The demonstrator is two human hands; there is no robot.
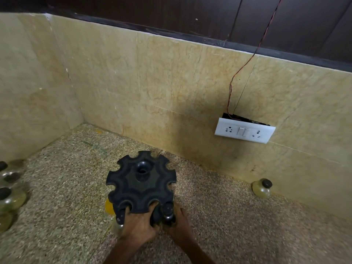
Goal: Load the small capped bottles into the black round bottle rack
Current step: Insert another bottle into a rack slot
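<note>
Loose bottles, left edge of frame: a cluster of small capped bottles [9, 195] with black caps stands on the speckled bench [62, 180], well apart from the rack and partly cut off by the frame
Rack, lower centre: the black round bottle rack [141, 182] stands on the bench, its scalloped rim slots mostly unfilled, an open socket at its hub
Left hand, bottom centre: the left hand [137, 224] grips the near rim of the rack, fingers curled up into two of the slots
Bottle by the left hand: a capped bottle [120, 218] sits at the near-left slot, its body largely hidden, so whether it is fully seated cannot be told
Right hand, just right of that: the right hand [178, 222] pinches a black-capped bottle [168, 211] at the near-right slot
Stray bottle, right of frame: one more capped bottle [262, 188] stands by the tiled wall, below the switch plate [244, 131]
Risk: if the neck misses the slot mouth, the bottle could jam or drop; pressing on the near rim could tip the rack
</note>
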